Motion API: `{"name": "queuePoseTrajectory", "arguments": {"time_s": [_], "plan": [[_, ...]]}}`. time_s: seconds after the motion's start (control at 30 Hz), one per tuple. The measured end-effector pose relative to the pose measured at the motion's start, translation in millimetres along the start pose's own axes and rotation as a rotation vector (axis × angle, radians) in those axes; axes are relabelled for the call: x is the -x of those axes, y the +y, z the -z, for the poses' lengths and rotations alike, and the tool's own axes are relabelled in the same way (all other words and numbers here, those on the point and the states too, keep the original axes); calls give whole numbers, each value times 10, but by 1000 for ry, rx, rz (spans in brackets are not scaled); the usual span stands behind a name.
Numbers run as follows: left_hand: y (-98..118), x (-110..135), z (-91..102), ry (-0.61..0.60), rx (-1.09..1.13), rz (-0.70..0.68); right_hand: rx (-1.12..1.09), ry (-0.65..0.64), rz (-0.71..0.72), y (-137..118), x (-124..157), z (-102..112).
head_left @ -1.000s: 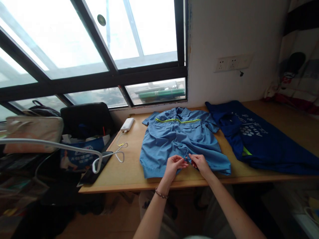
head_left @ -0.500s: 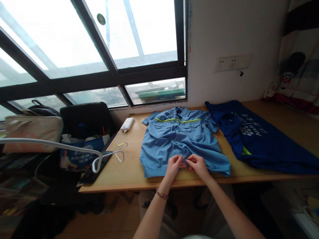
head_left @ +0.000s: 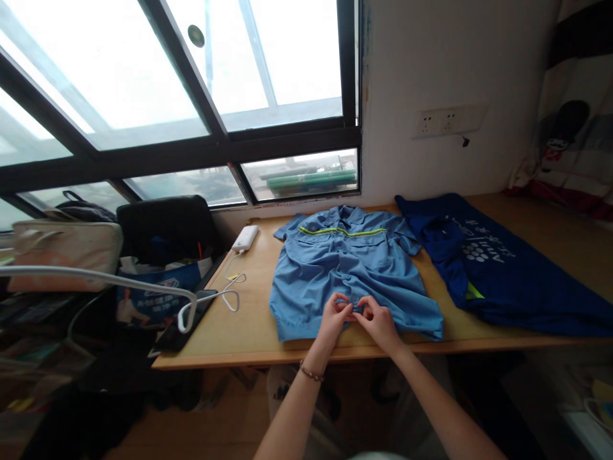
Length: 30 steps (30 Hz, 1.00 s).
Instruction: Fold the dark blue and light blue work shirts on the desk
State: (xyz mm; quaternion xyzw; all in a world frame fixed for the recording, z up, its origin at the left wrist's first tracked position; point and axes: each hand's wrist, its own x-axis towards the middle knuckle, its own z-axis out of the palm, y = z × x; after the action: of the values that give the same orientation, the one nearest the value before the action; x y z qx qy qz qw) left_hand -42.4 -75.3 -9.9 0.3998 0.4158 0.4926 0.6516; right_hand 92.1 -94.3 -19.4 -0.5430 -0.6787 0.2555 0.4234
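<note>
A light blue short-sleeved shirt with a yellow-green stripe across the chest lies front up on the wooden table, its collar toward the window. At the lower end of its front opening, my left hand pinches the shirt's edge between thumb and fingers. My right hand pinches the same spot from the other side, its fingertips almost meeting the left ones. Whatever small part of the placket lies between the fingertips is mostly hidden. A beaded bracelet circles my left wrist.
Right of the shirt lies a dark blue garment with white print. A white power bank with a cable rests at the table's left, near a dark flat device. Bags and a black chair stand further left.
Both hands have shifted their fingers at the shirt's front edge; the fingertips are now bent more and closer together. The shirt and the other things stay in place.
</note>
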Motion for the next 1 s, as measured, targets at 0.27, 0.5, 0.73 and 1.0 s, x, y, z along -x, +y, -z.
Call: {"name": "queuePoseTrajectory", "arguments": {"time_s": [0.27,0.5,0.73,1.0], "plan": [[3,4,12,21,67,-20,-40,93,91,-51,-36,61],[70,30,-19,46,83,-19,-145,30,76,103,-80,-4],[-39,21,-21,70,-91,-122,-145,-35,61,131,-84,8],[-204,5,-15,175,-447,-243,-89,-36,84,117,-63,38]]}}
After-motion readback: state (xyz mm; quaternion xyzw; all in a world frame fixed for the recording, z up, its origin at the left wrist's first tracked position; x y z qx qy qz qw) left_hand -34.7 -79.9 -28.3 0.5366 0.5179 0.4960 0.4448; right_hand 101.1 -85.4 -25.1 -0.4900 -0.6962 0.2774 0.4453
